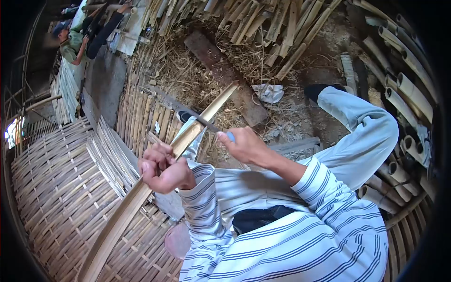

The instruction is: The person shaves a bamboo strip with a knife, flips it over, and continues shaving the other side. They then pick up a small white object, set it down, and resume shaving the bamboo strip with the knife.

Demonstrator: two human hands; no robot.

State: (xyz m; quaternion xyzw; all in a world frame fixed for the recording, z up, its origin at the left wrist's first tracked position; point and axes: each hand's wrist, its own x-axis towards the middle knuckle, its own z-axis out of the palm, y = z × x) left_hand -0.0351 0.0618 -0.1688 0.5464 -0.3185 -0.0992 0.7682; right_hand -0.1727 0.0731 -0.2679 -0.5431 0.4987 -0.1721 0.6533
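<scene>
A long split bamboo strip (123, 212) runs from the lower left up to the middle of the view, its pale inner side facing me. My left hand (164, 168) is closed around it near its middle. In my right hand (246, 146) is a knife (177, 106), gripped by its blue handle. The long, dark blade lies across the strip, a little beyond my left hand. The strip's far end reaches over a dark wooden plank (221, 66) on the ground.
Split bamboo pieces (253, 21) are heaped at the top, and bamboo poles (408, 94) are stacked at the right. Shavings (183, 70) cover the ground around a crumpled wrapper (268, 93). A woven bamboo panel (61, 188) fills the left. Another person (75, 44) sits at the upper left.
</scene>
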